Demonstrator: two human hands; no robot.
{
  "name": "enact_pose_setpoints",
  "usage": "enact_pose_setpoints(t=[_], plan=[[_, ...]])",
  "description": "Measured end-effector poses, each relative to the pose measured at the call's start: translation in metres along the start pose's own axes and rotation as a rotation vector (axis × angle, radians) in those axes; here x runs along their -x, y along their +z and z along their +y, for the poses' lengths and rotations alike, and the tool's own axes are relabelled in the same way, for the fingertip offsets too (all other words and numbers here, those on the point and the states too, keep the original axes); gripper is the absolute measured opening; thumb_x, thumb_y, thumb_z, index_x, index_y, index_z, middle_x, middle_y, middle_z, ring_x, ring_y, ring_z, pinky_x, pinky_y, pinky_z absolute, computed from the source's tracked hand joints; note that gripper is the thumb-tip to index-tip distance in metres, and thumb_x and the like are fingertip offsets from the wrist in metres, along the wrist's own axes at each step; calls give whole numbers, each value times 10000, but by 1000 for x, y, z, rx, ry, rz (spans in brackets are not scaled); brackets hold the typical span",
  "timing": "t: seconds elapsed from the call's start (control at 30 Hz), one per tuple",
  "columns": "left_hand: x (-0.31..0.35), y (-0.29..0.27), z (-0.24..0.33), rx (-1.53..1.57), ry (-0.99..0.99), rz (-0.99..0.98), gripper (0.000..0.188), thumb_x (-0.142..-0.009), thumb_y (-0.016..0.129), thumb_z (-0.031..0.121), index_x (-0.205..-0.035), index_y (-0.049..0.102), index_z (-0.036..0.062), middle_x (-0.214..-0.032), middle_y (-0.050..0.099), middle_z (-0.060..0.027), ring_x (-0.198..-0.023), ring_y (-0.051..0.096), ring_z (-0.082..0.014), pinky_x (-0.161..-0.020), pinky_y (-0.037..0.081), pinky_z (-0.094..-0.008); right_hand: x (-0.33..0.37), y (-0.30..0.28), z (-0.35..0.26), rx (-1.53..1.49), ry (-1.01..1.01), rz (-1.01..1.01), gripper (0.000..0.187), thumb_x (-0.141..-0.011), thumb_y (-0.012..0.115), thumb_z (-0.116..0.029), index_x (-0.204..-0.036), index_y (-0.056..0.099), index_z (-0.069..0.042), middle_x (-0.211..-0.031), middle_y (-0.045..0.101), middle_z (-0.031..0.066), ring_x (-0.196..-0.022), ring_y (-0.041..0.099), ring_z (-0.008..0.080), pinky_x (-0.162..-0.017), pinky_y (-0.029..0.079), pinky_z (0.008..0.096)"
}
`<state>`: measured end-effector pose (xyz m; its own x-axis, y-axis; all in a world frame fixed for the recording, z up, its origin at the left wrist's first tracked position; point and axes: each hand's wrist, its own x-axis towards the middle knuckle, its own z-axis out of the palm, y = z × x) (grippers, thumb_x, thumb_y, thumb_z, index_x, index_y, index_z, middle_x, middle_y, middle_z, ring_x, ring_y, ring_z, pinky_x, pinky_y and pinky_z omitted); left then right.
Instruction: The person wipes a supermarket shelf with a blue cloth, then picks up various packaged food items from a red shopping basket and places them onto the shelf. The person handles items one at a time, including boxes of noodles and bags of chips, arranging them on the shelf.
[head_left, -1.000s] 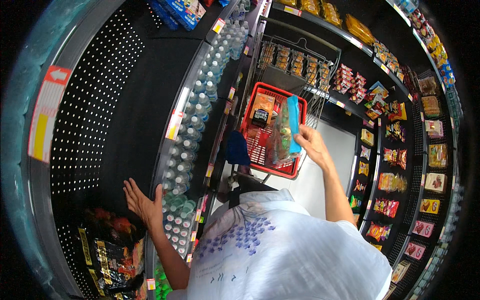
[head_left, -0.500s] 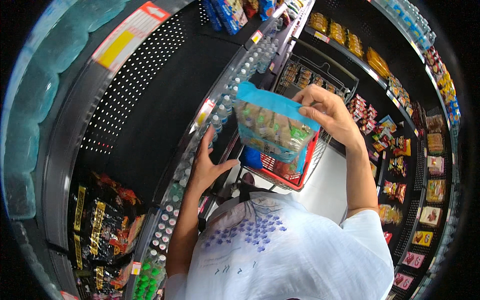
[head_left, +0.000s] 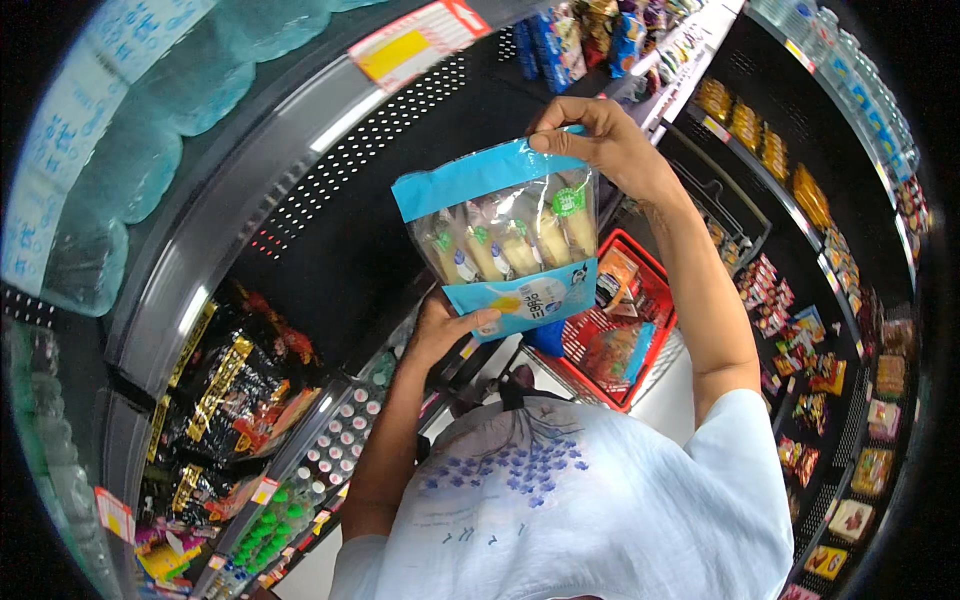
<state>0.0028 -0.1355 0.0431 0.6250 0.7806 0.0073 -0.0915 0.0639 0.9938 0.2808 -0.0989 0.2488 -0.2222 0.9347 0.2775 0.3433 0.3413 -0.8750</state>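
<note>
A clear and light-blue snack bag (head_left: 512, 235) hangs upright in front of me, holding several pale, stick-shaped pieces in separate wrappers. Its upper right corner is pinched in my right hand (head_left: 600, 145). My left hand (head_left: 438, 330) grips the lower left corner, thumb on the front and the other fingers hidden behind. Below and to the right of the bag is a red basket (head_left: 668, 310) with several packages in it, one of them a clear-and-blue bag (head_left: 620, 357). A blue item shows beside the basket's left edge.
To my left, a dark shelf (head_left: 360, 230) bears black snack packs (head_left: 225, 395). Bottles with white caps (head_left: 345, 430) and green caps (head_left: 270, 525) stand lower down. A wire cart (head_left: 735, 200) is beyond the basket. Shelves of packaged snacks (head_left: 795, 340) line the right.
The snack bag has moved left and up, its front now turned toward me. My left hand, open and apart from it before, has closed on its lower left corner. The view has shifted left.
</note>
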Motion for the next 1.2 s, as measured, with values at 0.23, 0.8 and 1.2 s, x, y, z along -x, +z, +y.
enact_pose_setpoints(t=[0.23, 0.8, 1.2], plan=[[31, -7, 13, 180, 164, 409, 450, -890, 754, 91, -1285, 549, 24, -1141, 677, -66, -1007, 653, -153, -894, 521, -308, -52, 34, 9, -251, -113, 8, 181, -917, 755, -184, -1040, 712, -58, -970, 702, -1, -929, 627, 68, -850, 495, 255], [39, -93, 50, -275, 168, 1027, 609, -958, 698, 302, -1427, 439, 11, -1319, 553, -178, -1214, 532, -228, -1027, 431, -381, -94, 173, 87, -359, 35, -248, 784, -750, 889, -233, -1389, 512, 18, -1180, 683, 125, -1034, 641, 166, -927, 521, 314], [10, -158, 35, -372, 161, 1219, 728, -968, 676, 252, -1549, 290, 45, -1447, 482, -172, -1296, 485, -259, -1098, 376, -386, -146, 239, 118, -362, -3, -126, 881, -746, 881, -337, -1417, 460, 48, -1231, 656, 202, -1116, 643, 271, -1025, 477, 362]])
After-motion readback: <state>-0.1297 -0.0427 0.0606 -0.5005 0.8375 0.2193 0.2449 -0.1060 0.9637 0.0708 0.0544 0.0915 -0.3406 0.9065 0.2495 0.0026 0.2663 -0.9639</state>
